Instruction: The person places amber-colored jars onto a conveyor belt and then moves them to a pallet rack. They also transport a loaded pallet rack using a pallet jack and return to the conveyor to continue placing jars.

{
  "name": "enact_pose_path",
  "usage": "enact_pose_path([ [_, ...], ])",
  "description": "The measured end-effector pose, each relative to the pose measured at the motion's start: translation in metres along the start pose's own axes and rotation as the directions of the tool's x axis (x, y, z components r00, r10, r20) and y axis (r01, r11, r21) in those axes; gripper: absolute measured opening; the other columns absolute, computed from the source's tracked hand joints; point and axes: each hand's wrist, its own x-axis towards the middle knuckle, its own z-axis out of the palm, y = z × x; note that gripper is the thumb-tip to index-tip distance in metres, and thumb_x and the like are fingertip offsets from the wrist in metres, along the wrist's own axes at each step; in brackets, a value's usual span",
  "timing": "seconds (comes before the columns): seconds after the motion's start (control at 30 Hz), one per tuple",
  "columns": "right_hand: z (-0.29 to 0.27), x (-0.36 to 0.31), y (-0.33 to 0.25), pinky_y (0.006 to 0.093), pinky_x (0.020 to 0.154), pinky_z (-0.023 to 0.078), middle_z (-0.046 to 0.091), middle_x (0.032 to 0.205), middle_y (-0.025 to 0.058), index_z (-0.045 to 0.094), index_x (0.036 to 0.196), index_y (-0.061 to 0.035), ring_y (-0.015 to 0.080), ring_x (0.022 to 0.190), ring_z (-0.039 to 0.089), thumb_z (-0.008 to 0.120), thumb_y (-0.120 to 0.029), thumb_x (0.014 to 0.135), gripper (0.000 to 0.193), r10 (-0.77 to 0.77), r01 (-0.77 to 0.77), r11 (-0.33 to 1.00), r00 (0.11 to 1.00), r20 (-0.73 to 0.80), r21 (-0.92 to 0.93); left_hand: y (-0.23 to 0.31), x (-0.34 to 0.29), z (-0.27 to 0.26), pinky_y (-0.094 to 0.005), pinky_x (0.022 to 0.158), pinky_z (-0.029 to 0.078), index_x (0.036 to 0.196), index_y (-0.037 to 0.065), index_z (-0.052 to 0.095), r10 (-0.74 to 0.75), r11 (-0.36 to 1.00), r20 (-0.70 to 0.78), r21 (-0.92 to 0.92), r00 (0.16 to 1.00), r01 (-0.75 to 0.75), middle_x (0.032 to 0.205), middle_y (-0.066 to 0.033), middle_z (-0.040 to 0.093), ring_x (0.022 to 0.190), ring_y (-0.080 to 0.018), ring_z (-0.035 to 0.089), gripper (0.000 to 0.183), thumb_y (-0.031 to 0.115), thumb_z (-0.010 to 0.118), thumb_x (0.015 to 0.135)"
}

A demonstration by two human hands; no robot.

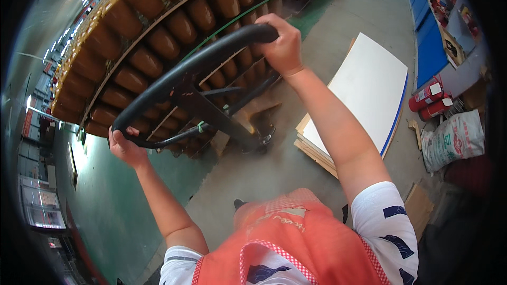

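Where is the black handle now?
In the head view, the black handle runs upper left of centre from left hand to right hand, in front of brown containers.

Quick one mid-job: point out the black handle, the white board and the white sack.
black handle (183,71): head view, on the middle of its thick upper bar.
white board (364,92): head view, on its flat top face.
white sack (453,143): head view, on its printed side.

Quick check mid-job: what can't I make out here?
All in the head view:
- Right hand: its palm is hidden by the back of the hand on the black handle.
- Handle's lower end: blurred near the floor.
- Stacked brown containers: cut off by the upper edge.
- Dark shoe: mostly hidden by the red apron.
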Motion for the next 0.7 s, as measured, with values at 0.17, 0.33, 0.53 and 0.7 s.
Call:
enact_pose_path([
  [0.17, 0.003, -0.003, 0.017, 0.0342, 0.070, 0.054, 0.067, 0.083, 0.0130, 0.068, 0.090, -0.0103, 0.0328, 0.078, 0.068, 0.074, -0.006, 0.068, 0.023, -0.039, 0.039, 0.999, 0.999, 0.016, -0.028, -0.008, -0.010, 0.002, -0.0235, 0.054, 0.041, 0.093, -0.001, 0.057, 0.042, 0.999, -0.045, -0.002, 0.998, -0.042, 0.068, -0.0033, 0.052, 0.058, -0.0111, 0.050, 0.054, 0.051, 0.070, 0.089],
  [0.33, 0.003, 0.004, 0.028, 0.0338, 0.066, 0.053, 0.068, 0.079, 0.0125, 0.069, 0.092, -0.0122, 0.0305, 0.073, 0.068, 0.074, -0.007, 0.069, 0.024, -0.053, 0.054, 0.997, 0.998, 0.019, -0.054, -0.005, -0.018, 0.012, -0.0228, 0.052, 0.040, 0.090, 0.000, 0.059, 0.070, 0.998, -0.082, -0.005, 0.994, -0.070, 0.067, -0.0030, 0.053, 0.056, -0.0106, 0.050, 0.042, 0.041, 0.069, 0.093],
  [0.53, 0.001, 0.000, 0.034, 0.0339, 0.068, 0.054, 0.068, 0.082, 0.0124, 0.069, 0.093, -0.0127, 0.0312, 0.075, 0.068, 0.075, -0.009, 0.070, 0.024, -0.037, 0.034, 0.998, 0.997, 0.064, 0.049, 0.005, -0.032, 0.015, -0.0224, 0.052, 0.039, 0.091, 0.000, 0.059, 0.063, 0.998, -0.146, 0.018, 0.987, -0.061, 0.067, -0.0033, 0.053, 0.055, -0.0102, 0.049, 0.038, 0.037, 0.068, 0.094],
  [0.7, -0.003, 0.001, 0.039, 0.0344, 0.069, 0.054, 0.067, 0.083, 0.0129, 0.067, 0.093, -0.0122, 0.0322, 0.077, 0.067, 0.075, -0.008, 0.068, 0.026, -0.040, 0.035, 0.997, 0.997, 0.069, 0.064, 0.009, -0.042, 0.021, -0.0227, 0.051, 0.039, 0.087, 0.002, 0.057, 0.085, 0.993, -0.161, 0.091, 0.983, -0.071, 0.066, -0.0021, 0.051, 0.056, -0.0097, 0.047, 0.039, 0.039, 0.066, 0.095],
])
